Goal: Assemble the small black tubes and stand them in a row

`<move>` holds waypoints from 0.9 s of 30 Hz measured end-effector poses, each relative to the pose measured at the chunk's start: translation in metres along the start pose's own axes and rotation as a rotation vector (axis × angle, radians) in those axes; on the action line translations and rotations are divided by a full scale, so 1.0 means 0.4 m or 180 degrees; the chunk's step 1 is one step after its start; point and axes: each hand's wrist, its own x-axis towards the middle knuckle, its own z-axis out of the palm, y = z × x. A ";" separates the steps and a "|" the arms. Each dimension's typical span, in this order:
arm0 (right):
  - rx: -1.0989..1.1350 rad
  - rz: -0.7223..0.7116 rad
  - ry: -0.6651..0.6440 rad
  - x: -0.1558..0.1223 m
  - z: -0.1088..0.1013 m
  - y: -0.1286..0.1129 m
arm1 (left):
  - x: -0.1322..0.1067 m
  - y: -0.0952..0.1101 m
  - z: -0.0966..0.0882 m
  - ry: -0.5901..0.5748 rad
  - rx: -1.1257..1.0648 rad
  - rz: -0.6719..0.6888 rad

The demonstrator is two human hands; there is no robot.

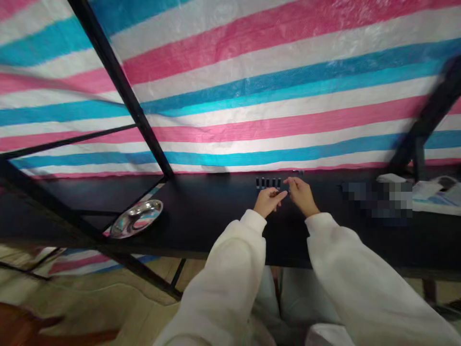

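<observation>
Several small black stick-like pieces [268, 183] with pale lower ends stand out in a row across the dark table, just beyond my hands. My left hand [267, 201] is closed, with thumb and fingers pinched near a tiny dark thing that is too small to name. Close by on the right, my right hand [301, 194] is curled, its fingertips drawn together and pointing toward the left one. Whatever sits between its fingers is hidden. A small shiny item [298, 171] lies at the table's back edge, beyond the right hand.
A shiny oval metal dish [137, 220] sits at the left, by a black frame post [122, 91]. At the right are a blurred-out patch and white items [434, 194]. Striped sheeting [252, 115] hangs behind the black table [201, 216].
</observation>
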 end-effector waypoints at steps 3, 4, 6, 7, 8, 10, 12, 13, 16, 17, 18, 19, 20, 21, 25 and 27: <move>0.0047 0.0020 -0.0018 -0.002 0.002 -0.004 | -0.001 0.005 -0.003 -0.0007 -0.0023 -0.0066; 0.0062 0.0022 -0.0022 -0.003 0.003 -0.004 | -0.002 0.006 -0.004 -0.0004 -0.0026 -0.0103; 0.0095 0.0014 -0.0026 -0.003 0.005 -0.001 | -0.002 0.005 -0.006 0.0009 -0.0034 -0.0216; 0.0106 0.0011 -0.0026 -0.004 0.006 0.001 | -0.002 0.005 -0.007 0.0022 -0.0017 -0.0270; 0.0109 0.0012 -0.0026 -0.004 0.007 0.002 | -0.001 0.004 -0.007 0.0036 0.0012 -0.0310; 0.0108 0.0017 -0.0026 -0.004 0.007 0.004 | -0.001 0.003 -0.007 0.0041 0.0058 -0.0324; 0.0103 0.0020 -0.0010 -0.004 0.005 0.004 | -0.001 0.005 -0.006 0.0017 -0.0001 -0.0243; 0.0096 0.0017 0.0000 -0.004 0.005 0.003 | -0.001 0.007 -0.005 0.0015 -0.0084 -0.0179; 0.0049 -0.0003 0.0054 -0.004 0.002 0.003 | -0.001 0.014 -0.001 0.0055 -0.0409 -0.0029; 0.0026 -0.0010 0.0075 -0.003 0.002 0.004 | -0.001 0.015 0.000 0.0073 -0.0491 -0.0014; 0.0005 -0.0017 0.0093 -0.003 0.002 0.005 | 0.000 0.015 0.000 0.0079 -0.0550 -0.0023; -0.0014 -0.0024 0.0106 -0.003 0.002 0.006 | 0.001 0.015 0.000 0.0079 -0.0591 -0.0039; -0.0028 -0.0031 0.0118 -0.003 0.003 0.007 | 0.002 0.014 -0.001 0.0077 -0.0617 -0.0059; -0.0037 -0.0038 0.0124 -0.002 0.003 0.008 | 0.002 0.013 -0.001 0.0081 -0.0631 -0.0076; -0.0028 -0.0067 0.0111 -0.003 0.005 0.008 | 0.003 0.011 -0.005 0.0154 -0.0604 -0.0104; -0.0014 -0.0081 0.0094 -0.004 0.007 0.008 | 0.002 0.012 -0.006 0.0243 -0.0504 -0.0103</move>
